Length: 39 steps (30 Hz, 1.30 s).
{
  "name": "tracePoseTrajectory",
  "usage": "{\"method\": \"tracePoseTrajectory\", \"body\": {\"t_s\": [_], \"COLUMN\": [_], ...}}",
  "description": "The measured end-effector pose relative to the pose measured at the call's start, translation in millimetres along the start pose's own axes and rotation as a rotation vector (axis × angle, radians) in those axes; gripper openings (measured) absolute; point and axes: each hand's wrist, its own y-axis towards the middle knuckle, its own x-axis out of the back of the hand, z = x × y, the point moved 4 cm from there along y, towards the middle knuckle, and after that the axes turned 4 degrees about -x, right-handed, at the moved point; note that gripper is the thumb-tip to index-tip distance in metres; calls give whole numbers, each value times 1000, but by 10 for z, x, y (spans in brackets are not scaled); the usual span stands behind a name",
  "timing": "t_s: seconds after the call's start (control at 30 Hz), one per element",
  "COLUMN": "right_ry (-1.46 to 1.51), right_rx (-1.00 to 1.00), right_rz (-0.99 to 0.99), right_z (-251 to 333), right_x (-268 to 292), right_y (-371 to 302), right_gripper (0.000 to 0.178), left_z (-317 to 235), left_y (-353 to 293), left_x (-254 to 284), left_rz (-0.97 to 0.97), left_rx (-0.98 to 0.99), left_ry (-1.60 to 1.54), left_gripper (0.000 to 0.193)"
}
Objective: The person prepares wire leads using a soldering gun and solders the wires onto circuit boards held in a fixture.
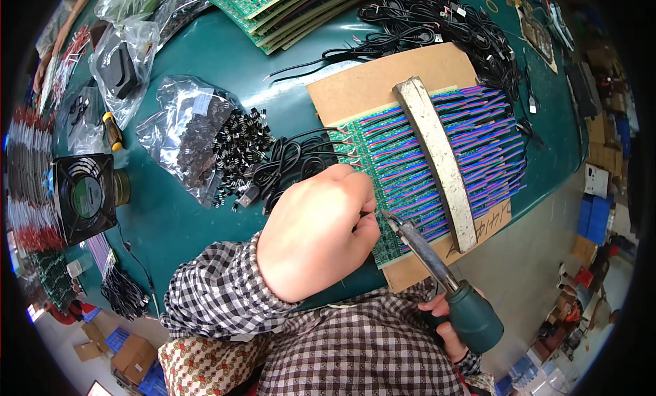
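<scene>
My left hand (318,228) is closed in a pinch at the left edge of a green circuit board panel (383,235). A small dark bit shows between its fingers, but I cannot make out what it is. In my right hand (444,321) is a soldering iron (424,252) with a dark green handle, its tip at the board edge just beside the left fingertips. Rows of blue, red and black wires (485,150) run rightward off the panel. Black USB cables (294,157) lie at its left, some with ends at the board's upper left pads.
A worn metal bar (437,164) lies across the panel, which rests on cardboard (342,95). Left are a bag of small black parts (198,136), a screwdriver (112,131) and a fan (85,196). Stacked boards (273,17) and tangled black cables (437,20) sit at the back.
</scene>
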Motion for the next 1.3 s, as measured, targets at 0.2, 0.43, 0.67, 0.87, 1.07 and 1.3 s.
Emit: {"method": "tracePoseTrajectory", "body": {"t_s": [0.2, 0.43, 0.67, 0.87, 1.07, 1.3], "right_ry": [-85, -9, 187, 262, 491, 789], "right_rx": [20, -62, 17, -35, -25, 300], "right_rz": [79, 66, -30, -44, -50, -107], "right_z": [-38, -105, -48, -48, -58, 77], "right_x": [44, 43, -30, -52, -36, 215], "right_y": [3, -59, -32, -16, 41, 486], "right_gripper": [55, 65, 54, 34, 39, 60], "left_z": [0, -3, 6, 12, -11, -183], "left_y": [7, 7, -5, 10, 34, -214], "left_x": [2, 5, -5, 10, 8, 29], "left_rz": [16, 21, 22, 25, 28, -87], "left_rx": [2, 1, 7, 0, 15, 15], "left_ry": [8, 3, 10, 9, 5, 139], "left_gripper": [13, 12, 12, 12, 11, 20]}}
